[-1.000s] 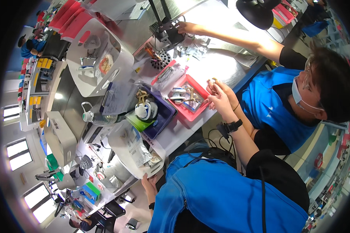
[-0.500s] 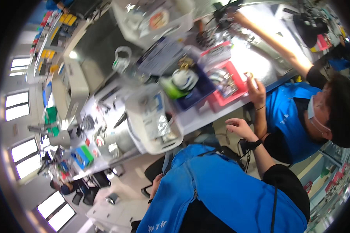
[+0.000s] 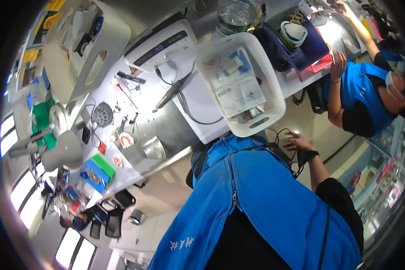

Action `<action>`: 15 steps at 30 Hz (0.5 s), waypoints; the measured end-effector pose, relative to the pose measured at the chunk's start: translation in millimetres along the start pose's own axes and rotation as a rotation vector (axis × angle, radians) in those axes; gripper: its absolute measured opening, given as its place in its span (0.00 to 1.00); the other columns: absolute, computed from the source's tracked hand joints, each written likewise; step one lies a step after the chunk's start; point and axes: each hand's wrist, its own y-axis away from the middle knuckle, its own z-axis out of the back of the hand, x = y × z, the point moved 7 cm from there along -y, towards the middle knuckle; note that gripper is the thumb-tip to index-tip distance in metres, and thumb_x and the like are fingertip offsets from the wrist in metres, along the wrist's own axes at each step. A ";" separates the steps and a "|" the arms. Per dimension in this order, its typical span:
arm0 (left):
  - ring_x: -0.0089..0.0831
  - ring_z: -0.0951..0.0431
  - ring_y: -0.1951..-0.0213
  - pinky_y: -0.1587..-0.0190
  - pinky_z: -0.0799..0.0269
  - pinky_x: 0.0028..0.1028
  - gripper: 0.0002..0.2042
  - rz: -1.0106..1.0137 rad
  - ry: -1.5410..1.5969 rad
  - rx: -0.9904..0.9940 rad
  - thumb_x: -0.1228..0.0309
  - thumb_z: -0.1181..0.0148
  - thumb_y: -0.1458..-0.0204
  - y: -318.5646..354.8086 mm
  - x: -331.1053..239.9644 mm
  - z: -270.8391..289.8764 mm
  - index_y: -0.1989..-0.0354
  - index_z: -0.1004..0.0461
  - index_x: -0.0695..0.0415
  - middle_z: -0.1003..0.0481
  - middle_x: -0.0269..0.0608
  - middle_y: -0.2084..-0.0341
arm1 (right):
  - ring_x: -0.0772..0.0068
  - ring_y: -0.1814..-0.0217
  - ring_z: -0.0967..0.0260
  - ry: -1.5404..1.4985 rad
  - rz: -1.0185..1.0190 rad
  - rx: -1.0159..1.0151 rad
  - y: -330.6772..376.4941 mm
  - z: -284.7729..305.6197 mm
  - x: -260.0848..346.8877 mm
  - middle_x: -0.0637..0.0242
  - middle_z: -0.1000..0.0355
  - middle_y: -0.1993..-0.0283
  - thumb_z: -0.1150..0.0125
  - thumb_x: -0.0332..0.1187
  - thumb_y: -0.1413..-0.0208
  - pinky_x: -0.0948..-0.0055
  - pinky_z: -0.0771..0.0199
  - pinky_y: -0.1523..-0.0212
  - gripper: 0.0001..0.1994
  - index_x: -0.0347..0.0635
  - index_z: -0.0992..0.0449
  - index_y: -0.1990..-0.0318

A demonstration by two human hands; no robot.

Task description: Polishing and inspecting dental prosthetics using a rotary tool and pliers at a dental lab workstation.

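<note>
Head view: the right hand (image 3: 298,143), fingers spread and holding nothing, rests on black cables (image 3: 281,135) just off the workbench (image 3: 198,112) edge, below the white basket (image 3: 240,83). The left hand is unseen.

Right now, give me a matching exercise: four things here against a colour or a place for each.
Things:
1 tray
2 bin
3 box
4 right hand

Colour or place:
A green
B white
C holds a mask
D by black cables

Pairs: 1-B, 2-C, 3-A, 4-D
</note>
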 end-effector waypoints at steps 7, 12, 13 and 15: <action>0.34 0.21 0.51 0.49 0.26 0.33 0.22 -0.096 -0.027 0.134 0.57 0.45 0.37 -97.4 -15.8 71.3 0.44 0.26 0.63 0.21 0.46 0.55 | 0.63 0.46 0.24 0.637 0.635 -0.729 66.9 -77.9 16.5 0.59 0.21 0.48 0.33 0.32 0.46 0.62 0.25 0.45 0.25 0.40 0.27 0.39; 0.34 0.21 0.52 0.49 0.26 0.33 0.22 -0.377 -0.088 0.269 0.57 0.45 0.37 -226.9 -174.8 31.2 0.44 0.26 0.63 0.21 0.46 0.55 | 0.76 0.68 0.25 0.268 0.536 -0.661 73.1 -123.7 52.2 0.64 0.20 0.70 0.35 0.32 0.42 0.71 0.23 0.62 0.11 0.37 0.18 0.55; 0.34 0.21 0.52 0.49 0.26 0.32 0.22 -0.434 -0.109 0.298 0.57 0.45 0.37 -242.1 -211.0 20.8 0.45 0.26 0.63 0.21 0.46 0.55 | 0.77 0.69 0.26 0.301 0.583 -0.716 74.3 -126.4 54.8 0.65 0.20 0.71 0.35 0.34 0.42 0.71 0.24 0.63 0.12 0.37 0.19 0.54; 0.34 0.21 0.52 0.50 0.26 0.32 0.22 -0.534 -0.158 0.344 0.57 0.45 0.38 -262.3 -271.3 4.7 0.45 0.25 0.63 0.21 0.46 0.56 | 0.72 0.67 0.24 0.333 0.634 -0.709 66.1 -132.6 50.1 0.61 0.20 0.68 0.36 0.41 0.42 0.70 0.23 0.62 0.16 0.38 0.19 0.54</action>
